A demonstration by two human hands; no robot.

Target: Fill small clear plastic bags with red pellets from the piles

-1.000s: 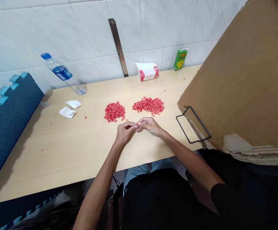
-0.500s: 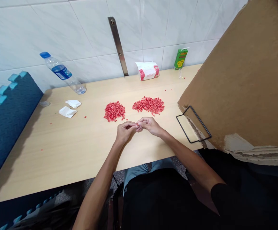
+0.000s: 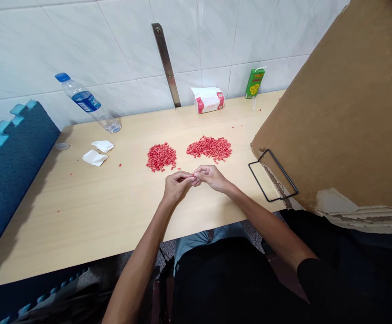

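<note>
My left hand and my right hand meet fingertip to fingertip just above the wooden table. Both are closed in a pinch on a tiny red piece between them. Just beyond my fingers lie two heaps of small red pieces: a smaller left heap and a wider right heap. My forearms reach in from the table's near edge.
A large cardboard sheet leans in at the right, with a black wire frame below it. A tilted water bottle, two crumpled tissues, a tissue pack and a green drink carton stand near the tiled wall. Blue foam mat at left.
</note>
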